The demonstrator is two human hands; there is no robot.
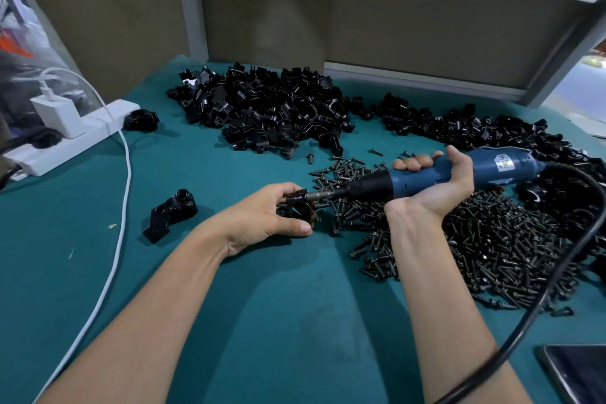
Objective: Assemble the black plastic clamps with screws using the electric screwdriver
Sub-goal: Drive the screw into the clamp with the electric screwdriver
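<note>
Far out at nine o'clock on the green table (295,321): white power strip (75,134) with a charger (57,115) plugged in, white cable (121,207) trailing down toward seven. Just right of the strip, a lone clamp piece (141,120). Lower, near eight, a loose clamp (170,215) lying alone on the mat.

Dead centre now: left hand (265,216) curled round the held clamp (296,207), thumb underneath, fingers over the top. Up at twelve, a big heap of clamp parts (269,108).

Coming in from three o'clock, blue electric screwdriver (492,169) held nearly level, bit right against the held clamp. Right hand (439,180) wrapped firmly round the tool's barrel. Beneath it and spreading to four, a broad pile of screws (492,246). At two, a second heap (492,131) of black parts. Black cord (557,272) looping from the tool's rear down to five. Dark phone (577,374) in the five o'clock corner.
</note>
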